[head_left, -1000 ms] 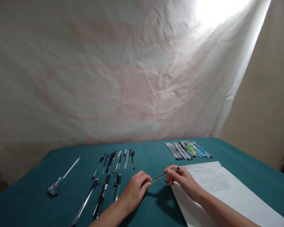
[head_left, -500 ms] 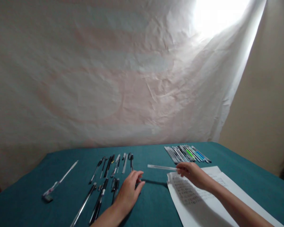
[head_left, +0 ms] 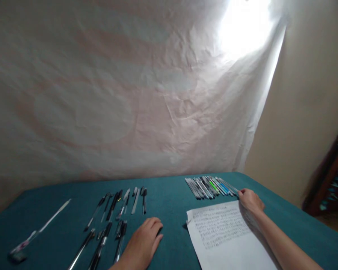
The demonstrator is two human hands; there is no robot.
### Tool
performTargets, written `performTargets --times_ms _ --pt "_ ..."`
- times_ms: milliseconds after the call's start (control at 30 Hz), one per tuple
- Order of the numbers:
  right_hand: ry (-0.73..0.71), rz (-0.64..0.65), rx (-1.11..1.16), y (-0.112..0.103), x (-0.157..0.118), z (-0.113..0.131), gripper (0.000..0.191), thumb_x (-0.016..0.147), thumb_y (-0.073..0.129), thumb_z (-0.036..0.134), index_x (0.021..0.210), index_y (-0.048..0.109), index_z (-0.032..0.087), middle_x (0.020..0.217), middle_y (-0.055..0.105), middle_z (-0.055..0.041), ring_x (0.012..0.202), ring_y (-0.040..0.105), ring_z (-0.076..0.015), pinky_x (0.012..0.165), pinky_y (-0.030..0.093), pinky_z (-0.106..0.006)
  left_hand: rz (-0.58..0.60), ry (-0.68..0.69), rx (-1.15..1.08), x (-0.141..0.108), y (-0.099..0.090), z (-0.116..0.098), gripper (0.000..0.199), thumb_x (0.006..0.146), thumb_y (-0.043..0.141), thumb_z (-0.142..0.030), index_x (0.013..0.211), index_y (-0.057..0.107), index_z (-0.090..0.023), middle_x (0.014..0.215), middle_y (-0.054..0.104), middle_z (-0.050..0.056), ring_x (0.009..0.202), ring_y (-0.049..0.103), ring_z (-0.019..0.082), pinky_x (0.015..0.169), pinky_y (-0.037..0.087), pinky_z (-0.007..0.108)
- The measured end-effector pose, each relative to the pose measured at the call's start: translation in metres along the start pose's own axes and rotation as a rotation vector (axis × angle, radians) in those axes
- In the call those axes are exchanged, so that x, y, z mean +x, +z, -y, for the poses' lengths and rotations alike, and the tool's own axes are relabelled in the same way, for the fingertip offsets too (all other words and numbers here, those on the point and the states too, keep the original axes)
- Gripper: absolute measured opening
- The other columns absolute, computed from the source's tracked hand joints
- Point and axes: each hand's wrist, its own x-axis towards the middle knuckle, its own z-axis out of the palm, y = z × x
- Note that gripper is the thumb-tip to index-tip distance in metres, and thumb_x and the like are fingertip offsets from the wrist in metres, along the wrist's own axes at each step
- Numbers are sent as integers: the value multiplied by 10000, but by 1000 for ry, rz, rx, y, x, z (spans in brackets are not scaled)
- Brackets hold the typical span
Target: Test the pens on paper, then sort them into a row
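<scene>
My right hand [head_left: 251, 201] is closed on the near end of a clear pen [head_left: 228, 184], at the right end of a row of pens [head_left: 205, 187] lying side by side at the back right. Green and blue pens show in that row. My left hand [head_left: 147, 236] rests on the cloth with fingers loosely spread and nothing in them, just right of a black pen [head_left: 120, 240]. Beyond and left of it lie several more pens and loose caps, among them a clear barrel [head_left: 135, 201].
Handwritten white sheets [head_left: 222, 240] lie under my right forearm on the green cloth [head_left: 169, 210]. At the far left is a long white pen-like item [head_left: 55, 215] beside a blurred dark object [head_left: 17, 257]. A pale sheet hangs behind the table.
My right hand has carried the clear pen right and back to the end of the row. My left hand has lowered slightly. The view has turned to the right.
</scene>
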Motion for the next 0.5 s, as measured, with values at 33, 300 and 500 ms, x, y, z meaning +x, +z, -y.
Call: performTargets --times_ms 33,300,500 --pt "14 3 -11 2 3 -1 346 735 450 390 899 670 179 910 649 -198 881 590 -337 633 423 -376 2 2 5 0 0 0 225 809 421 -201 995 545 -228 1040 542 39 958 500 164 851 387 289" --pt "-37 33 -19 11 11 2 285 721 478 342 833 691 189 851 670 -168 835 617 -291 616 440 -325 26 6 52 2 1 2 238 804 426 -183 1004 547 -227 1049 540 41 973 500 165 858 390 293" --pt "-171 -39 21 -2 -7 8 259 706 470 282 784 698 188 788 685 -131 745 637 -245 614 437 -288 18 8 68 -1 2 3 250 801 427 -168 1016 540 -226 1061 533 38 982 491 166 860 387 292"
